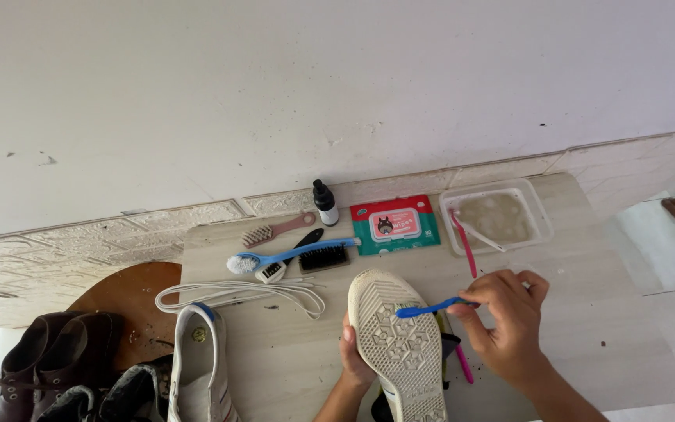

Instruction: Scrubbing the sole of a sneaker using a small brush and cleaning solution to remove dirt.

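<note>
**A:** Shoe [400, 344], sole up, near centre of the table [580, 312]. My left hand [353, 355] is wrapped around its left edge, fingers closed on it. My right hand [505, 324] is pinched shut on the blue toothbrush [431, 308], bristle end resting on the tread near the toe.

**B:** Risks?

**A:** One-sided hold, I reckon. Push hard across the sole and the shoe could twist out of my left hand. Also a pink toothbrush [463, 244] leans out of the tray of murky water [496, 217] just beyond my right hand; an elbow swing could tip it or slop water toward the wipes pack [394, 223].

**B:** Rest of the bench?

**A:** Far left: long blue brush [291, 253], black-bristle brush [323, 258], small dropper bottle [325, 203]. White laces [236, 295] loose on the left, second white shoe [197, 359] near left. Brown boots [48, 352] on the floor, well apart.
</note>
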